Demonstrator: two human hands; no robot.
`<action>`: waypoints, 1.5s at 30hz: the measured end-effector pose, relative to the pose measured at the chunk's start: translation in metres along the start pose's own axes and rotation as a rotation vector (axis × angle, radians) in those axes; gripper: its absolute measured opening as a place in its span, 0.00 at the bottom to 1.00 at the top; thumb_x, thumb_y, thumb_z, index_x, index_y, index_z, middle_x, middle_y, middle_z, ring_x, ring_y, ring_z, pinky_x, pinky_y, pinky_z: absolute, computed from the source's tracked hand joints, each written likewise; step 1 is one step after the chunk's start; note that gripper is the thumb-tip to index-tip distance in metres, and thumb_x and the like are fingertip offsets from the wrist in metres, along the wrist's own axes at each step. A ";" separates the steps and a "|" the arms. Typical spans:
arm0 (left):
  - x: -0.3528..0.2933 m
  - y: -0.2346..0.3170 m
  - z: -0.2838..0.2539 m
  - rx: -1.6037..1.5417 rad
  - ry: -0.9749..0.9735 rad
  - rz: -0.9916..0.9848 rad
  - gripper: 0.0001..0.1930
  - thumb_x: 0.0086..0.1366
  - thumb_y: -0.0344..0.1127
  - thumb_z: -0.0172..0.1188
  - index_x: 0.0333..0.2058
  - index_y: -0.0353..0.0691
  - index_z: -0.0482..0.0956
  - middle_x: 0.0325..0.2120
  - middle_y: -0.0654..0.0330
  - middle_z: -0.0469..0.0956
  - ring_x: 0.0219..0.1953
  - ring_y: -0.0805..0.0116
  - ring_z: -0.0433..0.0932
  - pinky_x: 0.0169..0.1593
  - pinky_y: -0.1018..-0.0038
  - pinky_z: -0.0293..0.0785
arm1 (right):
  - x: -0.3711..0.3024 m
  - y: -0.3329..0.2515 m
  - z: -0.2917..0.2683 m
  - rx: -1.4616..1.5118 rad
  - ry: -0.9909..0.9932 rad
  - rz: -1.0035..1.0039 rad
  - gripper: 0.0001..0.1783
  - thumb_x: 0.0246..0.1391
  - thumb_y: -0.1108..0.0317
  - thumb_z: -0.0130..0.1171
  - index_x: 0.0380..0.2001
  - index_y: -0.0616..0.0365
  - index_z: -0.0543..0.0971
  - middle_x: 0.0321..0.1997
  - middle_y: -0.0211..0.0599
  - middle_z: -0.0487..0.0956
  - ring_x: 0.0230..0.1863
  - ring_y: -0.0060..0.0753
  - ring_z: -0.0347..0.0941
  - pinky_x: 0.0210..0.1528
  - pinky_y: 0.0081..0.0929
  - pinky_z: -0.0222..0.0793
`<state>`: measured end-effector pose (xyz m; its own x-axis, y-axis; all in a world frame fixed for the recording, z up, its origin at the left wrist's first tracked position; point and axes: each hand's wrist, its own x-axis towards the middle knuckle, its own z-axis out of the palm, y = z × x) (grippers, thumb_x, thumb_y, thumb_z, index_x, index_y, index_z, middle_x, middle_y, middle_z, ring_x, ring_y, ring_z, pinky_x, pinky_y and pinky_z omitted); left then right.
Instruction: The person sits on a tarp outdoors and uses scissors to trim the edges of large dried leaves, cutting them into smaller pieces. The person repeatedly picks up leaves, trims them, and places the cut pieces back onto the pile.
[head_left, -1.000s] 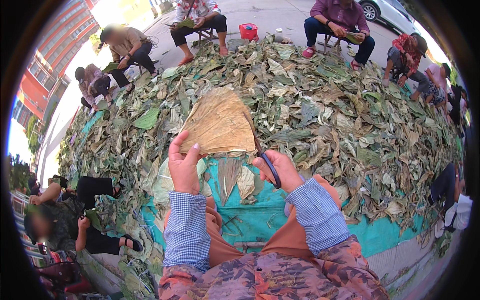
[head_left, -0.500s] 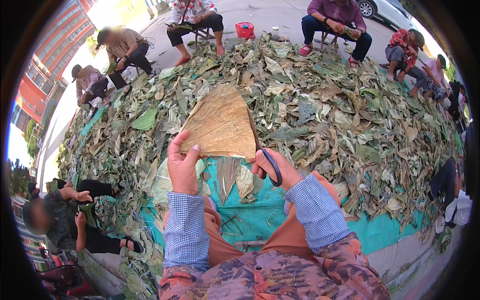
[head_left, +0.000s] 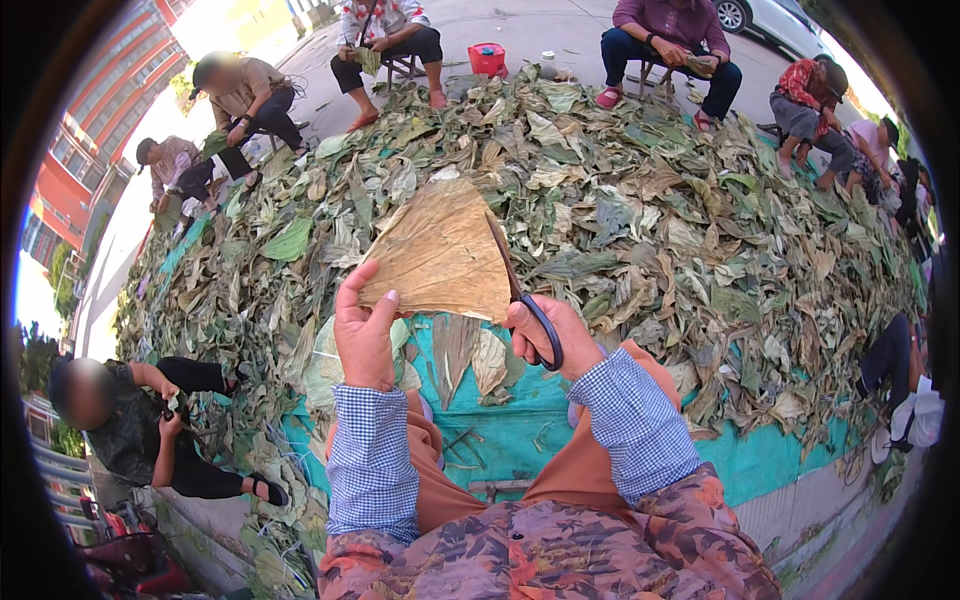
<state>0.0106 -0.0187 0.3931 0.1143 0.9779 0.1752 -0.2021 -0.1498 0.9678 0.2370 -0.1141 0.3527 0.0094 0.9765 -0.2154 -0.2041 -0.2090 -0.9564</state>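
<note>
One dried leaf (head_left: 435, 255), scissors (head_left: 514, 283) at its edge

Brown and fan-shaped, the dried leaf is held up in front of the person, over the near side of a leaf pile (head_left: 640, 230). The left hand (head_left: 365, 335) pinches its lower left corner between thumb and fingers. The right hand (head_left: 565, 338) is closed round the dark handles, the blades lying along the leaf's right edge; whether they are parted cannot be told. Cutting there seems the step in hand, and the next move would call for a steady left pinch and a controlled right squeeze. Below, loose leaves (head_left: 455, 352) lie by a teal sheet (head_left: 590, 445). Beyond sit co-workers (head_left: 675, 45) and a red container (head_left: 488, 62).
</note>
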 end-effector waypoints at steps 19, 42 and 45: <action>-0.001 0.004 -0.002 0.075 -0.074 -0.003 0.24 0.60 0.17 0.57 0.56 0.36 0.70 0.50 0.61 0.75 0.37 0.79 0.78 0.40 0.81 0.77 | -0.002 -0.003 -0.003 -0.030 -0.032 -0.068 0.36 0.59 0.30 0.48 0.30 0.58 0.74 0.23 0.31 0.76 0.23 0.19 0.70 0.27 0.18 0.67; -0.004 0.005 0.002 0.116 -0.125 0.000 0.23 0.60 0.18 0.58 0.55 0.36 0.71 0.47 0.63 0.77 0.35 0.83 0.76 0.38 0.85 0.73 | -0.004 -0.008 -0.003 -0.084 0.032 -0.093 0.37 0.58 0.28 0.45 0.28 0.57 0.73 0.23 0.29 0.73 0.25 0.19 0.69 0.30 0.20 0.66; -0.004 0.007 0.001 0.128 -0.147 -0.016 0.23 0.59 0.18 0.58 0.55 0.37 0.72 0.47 0.63 0.77 0.34 0.83 0.76 0.37 0.85 0.73 | -0.003 -0.007 -0.005 -0.095 0.023 -0.091 0.41 0.59 0.26 0.40 0.30 0.61 0.74 0.23 0.30 0.73 0.26 0.21 0.68 0.31 0.21 0.65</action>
<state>0.0101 -0.0241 0.3989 0.2589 0.9499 0.1749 -0.0747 -0.1608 0.9841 0.2435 -0.1156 0.3588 0.0469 0.9904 -0.1302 -0.1079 -0.1246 -0.9863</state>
